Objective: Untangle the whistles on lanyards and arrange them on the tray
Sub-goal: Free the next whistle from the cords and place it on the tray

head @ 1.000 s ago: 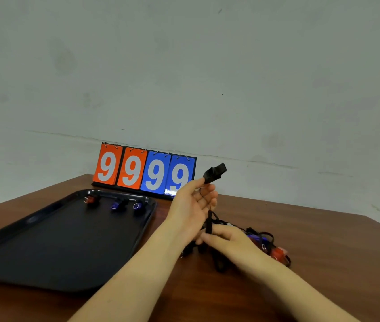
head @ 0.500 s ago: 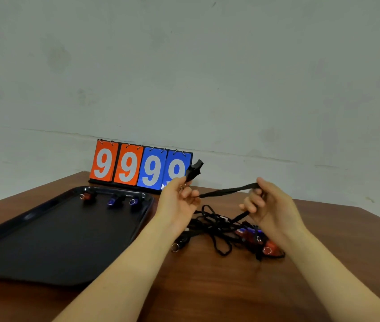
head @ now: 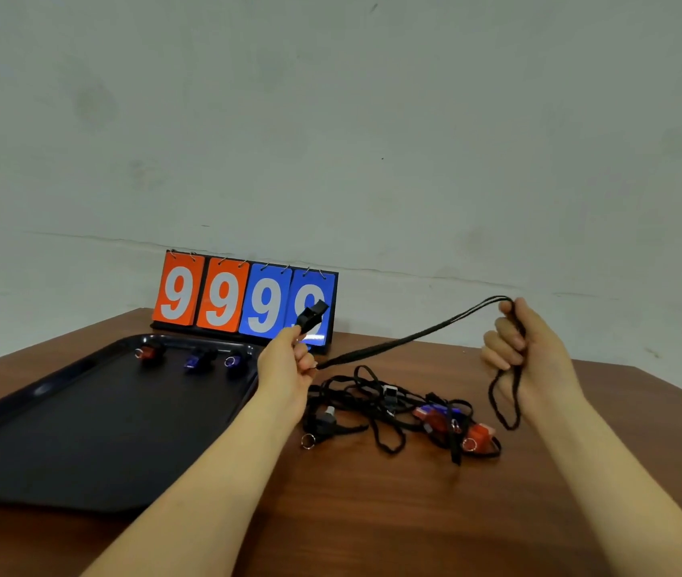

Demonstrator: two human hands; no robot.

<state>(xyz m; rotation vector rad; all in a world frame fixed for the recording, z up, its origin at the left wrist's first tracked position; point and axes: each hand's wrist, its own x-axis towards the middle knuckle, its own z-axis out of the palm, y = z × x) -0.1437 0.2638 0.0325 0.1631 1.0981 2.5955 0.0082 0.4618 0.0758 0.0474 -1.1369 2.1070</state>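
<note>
Above the wooden desk (head: pixel 372 514), a black whistle (head: pixel 311 316) is pinched by the left hand (head: pixel 287 368) while its lanyard (head: pixel 405 338), gripped by the right hand (head: pixel 526 351), should be drawn taut and clear of the tangle (head: pixel 393 410).

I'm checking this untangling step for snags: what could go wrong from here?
The black lanyard is stretched between the left hand and right hand; its hanging loop dangles close to the tangled pile and might catch again. The black whistle hovers near the scoreboard and could knock it.
</note>
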